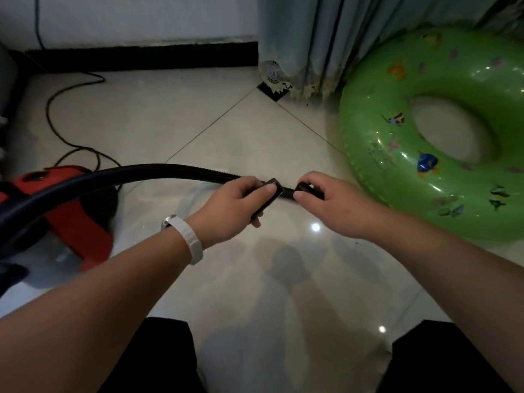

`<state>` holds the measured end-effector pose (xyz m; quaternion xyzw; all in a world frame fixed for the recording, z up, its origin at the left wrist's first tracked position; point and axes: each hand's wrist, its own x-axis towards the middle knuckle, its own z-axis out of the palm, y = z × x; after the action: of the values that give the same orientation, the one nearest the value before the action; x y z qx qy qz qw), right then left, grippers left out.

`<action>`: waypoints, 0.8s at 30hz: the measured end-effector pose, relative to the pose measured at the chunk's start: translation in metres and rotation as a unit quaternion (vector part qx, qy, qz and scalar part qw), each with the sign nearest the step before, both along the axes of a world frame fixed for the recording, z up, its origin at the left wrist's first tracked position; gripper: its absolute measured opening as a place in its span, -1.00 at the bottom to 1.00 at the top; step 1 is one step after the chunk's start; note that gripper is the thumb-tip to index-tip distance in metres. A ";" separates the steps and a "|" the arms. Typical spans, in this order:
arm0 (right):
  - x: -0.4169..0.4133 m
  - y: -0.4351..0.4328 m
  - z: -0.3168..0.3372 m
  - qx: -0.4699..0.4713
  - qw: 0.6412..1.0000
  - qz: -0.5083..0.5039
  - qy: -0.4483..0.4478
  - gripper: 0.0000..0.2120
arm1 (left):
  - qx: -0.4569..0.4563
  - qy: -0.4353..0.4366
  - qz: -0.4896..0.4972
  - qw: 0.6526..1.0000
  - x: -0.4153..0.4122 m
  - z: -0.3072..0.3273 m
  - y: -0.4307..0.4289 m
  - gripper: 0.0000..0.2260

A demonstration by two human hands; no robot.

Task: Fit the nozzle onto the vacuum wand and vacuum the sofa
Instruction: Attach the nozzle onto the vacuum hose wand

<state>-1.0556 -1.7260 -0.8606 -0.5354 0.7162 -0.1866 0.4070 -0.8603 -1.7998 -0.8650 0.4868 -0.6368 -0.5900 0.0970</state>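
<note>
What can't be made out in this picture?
Head view:
- Black piece in right hand: shape hidden by that hand.
- Hose end: covered by left hand.
- Red vacuum cleaner: blurred, cut by left edge.
- Sofa: out of frame.

Tiled floor (226,123) with vacuum (85,225), cable (54,95), swim ring (397,89)

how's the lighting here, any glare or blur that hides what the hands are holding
Head view: dim; two glare spots on the tile floor; red vacuum blurred at left edge; black fittings gripped by left hand and right hand lose detail.
</note>
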 end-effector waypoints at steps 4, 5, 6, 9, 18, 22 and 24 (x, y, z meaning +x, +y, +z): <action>0.000 -0.012 0.008 -0.022 1.000 0.004 0.007 -0.81 | -0.044 0.017 -0.022 0.999 -0.007 0.001 -0.014 -0.74; 0.001 -0.013 0.009 -0.018 1.000 0.010 0.018 -0.80 | -0.049 0.018 -0.025 0.998 -0.005 0.001 -0.016 -0.75; 0.001 -0.012 0.008 -0.010 0.999 0.021 0.036 -0.81 | -0.056 0.015 -0.033 0.998 -0.001 0.000 -0.016 -0.78; -0.004 -0.011 0.008 0.006 0.995 0.057 0.084 -0.83 | -0.074 0.000 -0.077 0.994 0.014 0.000 -0.017 -0.74; 0.005 -0.026 0.017 -0.018 0.992 0.097 0.077 -0.90 | -0.106 0.024 -0.112 0.988 0.015 0.007 -0.016 -0.69; 0.002 -0.021 0.019 -0.016 0.991 0.106 0.079 -0.91 | -0.110 0.016 -0.126 0.986 0.015 0.008 -0.013 -0.65; -0.002 -0.020 0.021 -0.022 0.990 0.109 0.081 -0.89 | -0.126 0.012 -0.122 0.984 0.013 0.008 -0.014 -0.65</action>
<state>-1.0571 -1.7460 -0.8399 -0.6326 0.6797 -0.1127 0.3536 -0.8470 -1.8134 -0.8572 0.3819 -0.7594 -0.5185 0.0928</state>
